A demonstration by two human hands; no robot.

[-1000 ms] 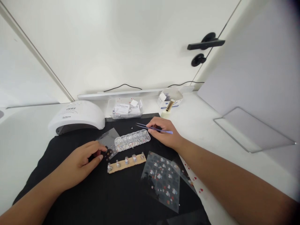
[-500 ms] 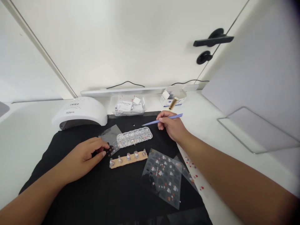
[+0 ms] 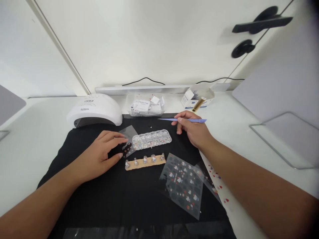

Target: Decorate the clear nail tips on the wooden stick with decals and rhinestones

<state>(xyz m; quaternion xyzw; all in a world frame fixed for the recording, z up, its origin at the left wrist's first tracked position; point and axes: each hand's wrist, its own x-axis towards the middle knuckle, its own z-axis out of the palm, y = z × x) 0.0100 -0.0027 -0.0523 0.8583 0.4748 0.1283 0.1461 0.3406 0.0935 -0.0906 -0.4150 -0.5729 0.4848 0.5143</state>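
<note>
On the left hand point(image 3: 96, 159) the fingers have spread wider, over the clear sheet point(image 3: 130, 132); whether they touch it, I cannot tell. The right hand point(image 3: 198, 132), pinching the tweezers point(image 3: 201, 120), has moved them farther from the case point(image 3: 152, 139), so they touch neither it nor the nail strip point(image 3: 140, 164) before it. Below is a black mat point(image 3: 112, 205) on the table point(image 3: 40, 132); behind, a lamp point(image 3: 96, 108) and the door point(image 3: 154, 39).

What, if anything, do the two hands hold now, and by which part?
The right hand holds the slim, pointed lilac tweezers near the middle, between thumb and fingers. The left hand holds nothing visible; its thumb and forefinger are apart.
</note>
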